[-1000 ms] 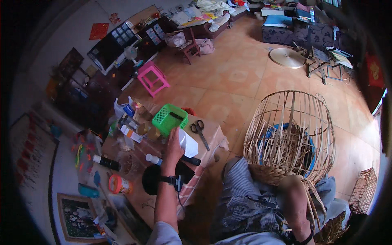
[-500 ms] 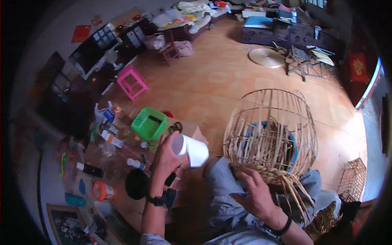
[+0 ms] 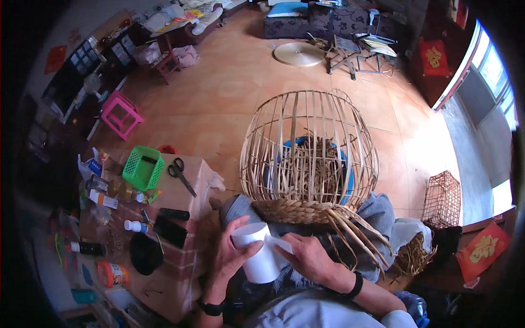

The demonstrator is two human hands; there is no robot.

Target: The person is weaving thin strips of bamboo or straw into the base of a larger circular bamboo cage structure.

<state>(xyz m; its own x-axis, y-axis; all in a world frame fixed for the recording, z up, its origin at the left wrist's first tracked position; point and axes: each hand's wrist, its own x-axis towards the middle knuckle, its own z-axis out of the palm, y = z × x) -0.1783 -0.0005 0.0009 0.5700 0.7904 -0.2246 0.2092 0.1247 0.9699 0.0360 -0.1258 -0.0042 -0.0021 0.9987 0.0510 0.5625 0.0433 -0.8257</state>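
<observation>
right now the left hand (image 3: 232, 254) is wrapped around a white roll (image 3: 256, 251) over the lap, its long axis slanting toward the person, while the right hand (image 3: 306, 257) pinches the roll's loose end, just below the half-woven basket (image 3: 309, 158).

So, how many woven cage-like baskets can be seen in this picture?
2. The big unfinished bamboo basket rests on the person's lap, just beyond the white roll that both hands hold. A smaller brown basket stands on the floor at the right. Clutter may hide others.
</observation>
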